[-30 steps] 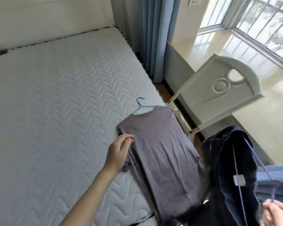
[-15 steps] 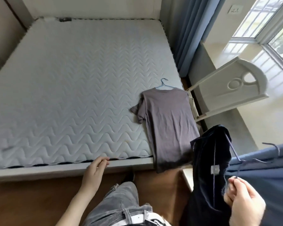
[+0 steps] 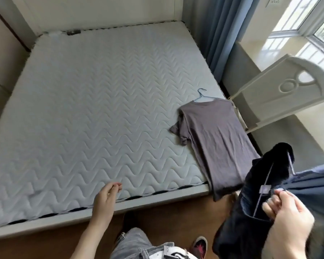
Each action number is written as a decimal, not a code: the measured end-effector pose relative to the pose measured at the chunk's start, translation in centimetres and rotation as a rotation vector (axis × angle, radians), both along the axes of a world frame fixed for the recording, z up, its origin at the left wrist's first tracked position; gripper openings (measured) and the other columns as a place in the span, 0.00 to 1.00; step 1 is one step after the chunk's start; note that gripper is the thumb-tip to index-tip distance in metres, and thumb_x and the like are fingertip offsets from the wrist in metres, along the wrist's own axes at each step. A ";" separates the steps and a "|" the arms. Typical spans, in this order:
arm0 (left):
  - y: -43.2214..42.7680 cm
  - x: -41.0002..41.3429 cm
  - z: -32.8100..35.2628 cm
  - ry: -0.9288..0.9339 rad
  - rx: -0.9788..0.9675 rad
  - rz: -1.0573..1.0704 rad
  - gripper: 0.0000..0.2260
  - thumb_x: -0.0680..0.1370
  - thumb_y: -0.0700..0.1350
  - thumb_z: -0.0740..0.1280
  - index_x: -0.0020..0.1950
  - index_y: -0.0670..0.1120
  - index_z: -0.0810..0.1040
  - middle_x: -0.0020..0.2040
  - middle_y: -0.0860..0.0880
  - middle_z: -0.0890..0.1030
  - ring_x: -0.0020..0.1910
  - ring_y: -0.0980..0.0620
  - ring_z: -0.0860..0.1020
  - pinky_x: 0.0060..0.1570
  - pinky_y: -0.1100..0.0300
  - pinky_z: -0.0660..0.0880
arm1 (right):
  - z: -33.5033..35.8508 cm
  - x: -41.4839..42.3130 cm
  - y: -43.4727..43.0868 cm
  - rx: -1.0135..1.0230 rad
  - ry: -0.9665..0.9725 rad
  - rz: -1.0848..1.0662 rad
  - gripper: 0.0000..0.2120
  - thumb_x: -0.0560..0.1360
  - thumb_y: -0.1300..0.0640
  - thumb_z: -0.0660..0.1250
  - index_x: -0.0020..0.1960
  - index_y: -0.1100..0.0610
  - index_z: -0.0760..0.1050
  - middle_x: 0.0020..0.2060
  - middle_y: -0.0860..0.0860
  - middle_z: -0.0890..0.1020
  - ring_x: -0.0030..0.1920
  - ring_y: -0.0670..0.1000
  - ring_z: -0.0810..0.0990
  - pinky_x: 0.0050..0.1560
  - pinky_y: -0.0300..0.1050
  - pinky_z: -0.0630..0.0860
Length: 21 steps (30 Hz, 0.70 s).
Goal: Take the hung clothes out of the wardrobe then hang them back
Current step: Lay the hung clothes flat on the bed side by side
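- A grey T-shirt (image 3: 211, 135) on a blue hanger (image 3: 202, 96) was laid on the mattress (image 3: 92, 109), hem over the edge.
- The left hand (image 3: 106, 199) was held empty, fingers loosely curled.
- A dark garment (image 3: 251, 202) was gripped by the right hand (image 3: 288, 219).

Your grey T-shirt (image 3: 211, 139) lies flat on its blue wire hanger (image 3: 202, 96) near the mattress's right edge, hem drooping over the foot. Your dark navy garment (image 3: 251, 184) hangs bunched on another hanger, lower right.
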<state>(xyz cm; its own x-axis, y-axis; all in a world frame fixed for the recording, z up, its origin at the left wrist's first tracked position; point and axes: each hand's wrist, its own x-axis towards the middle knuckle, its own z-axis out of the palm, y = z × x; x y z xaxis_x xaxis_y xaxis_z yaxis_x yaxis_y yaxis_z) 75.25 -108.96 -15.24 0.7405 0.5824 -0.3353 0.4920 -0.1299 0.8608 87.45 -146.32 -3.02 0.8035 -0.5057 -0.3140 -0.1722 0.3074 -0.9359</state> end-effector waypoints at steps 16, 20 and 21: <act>28.8 13.6 -10.7 0.146 0.279 -0.342 0.09 0.80 0.38 0.63 0.49 0.52 0.78 0.48 0.50 0.83 0.49 0.47 0.80 0.46 0.55 0.72 | -10.0 14.4 34.6 0.048 0.086 -0.181 0.11 0.78 0.65 0.57 0.38 0.59 0.70 0.29 0.50 0.67 0.27 0.45 0.64 0.24 0.36 0.64; 32.4 19.1 -18.9 0.142 0.400 -0.319 0.08 0.80 0.38 0.64 0.54 0.41 0.81 0.53 0.42 0.82 0.55 0.39 0.79 0.52 0.49 0.72 | -17.9 21.6 42.3 0.086 0.048 -0.157 0.10 0.79 0.64 0.57 0.39 0.59 0.70 0.29 0.51 0.69 0.26 0.45 0.66 0.26 0.39 0.67; 33.2 20.7 -21.1 0.136 0.444 -0.304 0.11 0.79 0.40 0.63 0.57 0.39 0.81 0.56 0.40 0.81 0.58 0.37 0.78 0.55 0.47 0.72 | -20.1 23.5 43.9 0.111 0.030 -0.145 0.10 0.79 0.64 0.57 0.40 0.60 0.70 0.30 0.52 0.70 0.26 0.46 0.67 0.26 0.40 0.68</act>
<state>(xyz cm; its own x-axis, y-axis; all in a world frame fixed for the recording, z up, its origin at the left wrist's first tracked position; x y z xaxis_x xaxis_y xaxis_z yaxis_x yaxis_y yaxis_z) 95.90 -75.74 -36.38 0.8645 0.4563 -0.2107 0.4785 -0.6190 0.6227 110.97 -102.46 -23.14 0.7139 -0.5765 -0.3975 -0.1461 0.4325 -0.8897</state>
